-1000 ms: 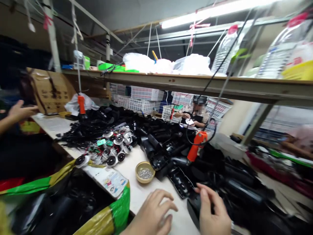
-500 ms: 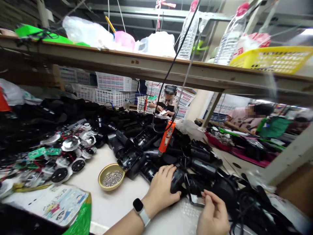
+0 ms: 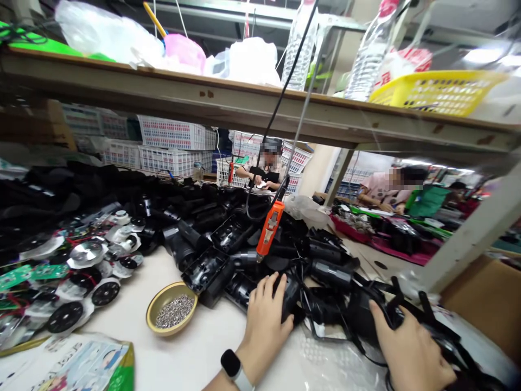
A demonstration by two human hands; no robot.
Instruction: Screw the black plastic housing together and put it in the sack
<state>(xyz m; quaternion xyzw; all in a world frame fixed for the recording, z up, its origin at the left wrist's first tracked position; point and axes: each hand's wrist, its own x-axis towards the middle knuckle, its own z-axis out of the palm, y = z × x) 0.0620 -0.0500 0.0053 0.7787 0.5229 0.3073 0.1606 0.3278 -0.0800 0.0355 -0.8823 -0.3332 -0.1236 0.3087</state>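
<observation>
My left hand (image 3: pixel 266 315), wearing a smartwatch (image 3: pixel 231 363), lies with spread fingers on a dark plastic housing (image 3: pixel 291 297) at the near edge of a pile of similar black parts. To the right, my right hand (image 3: pixel 417 345) is around a black plastic part (image 3: pixel 368 307), its thumb on the left side and its other fingertips partly hidden behind it. A black cord runs below this part. Just beyond my left hand, an orange electric screwdriver (image 3: pixel 270 228) hangs tip down from a cable. Left of that hand stands a yellowish bowl (image 3: pixel 151 309) of small metal screws (image 3: pixel 176 311).
Motor assemblies with wires and green circuit boards (image 3: pixel 49 270) lie at the left. Clear bubble wrap (image 3: pixel 325 353) is between my hands. Overhead, a shelf (image 3: pixel 244 100) carries bottles, bags and a yellow basket (image 3: pixel 439 89). Two people (image 3: pixel 266 165) work beyond, near stacked white crates (image 3: pixel 175 133).
My right hand has moved right, from the bubble wrap's edge to the black part in the right-hand pile. The left hand stays on its housing, fingers more spread. The view has shifted right.
</observation>
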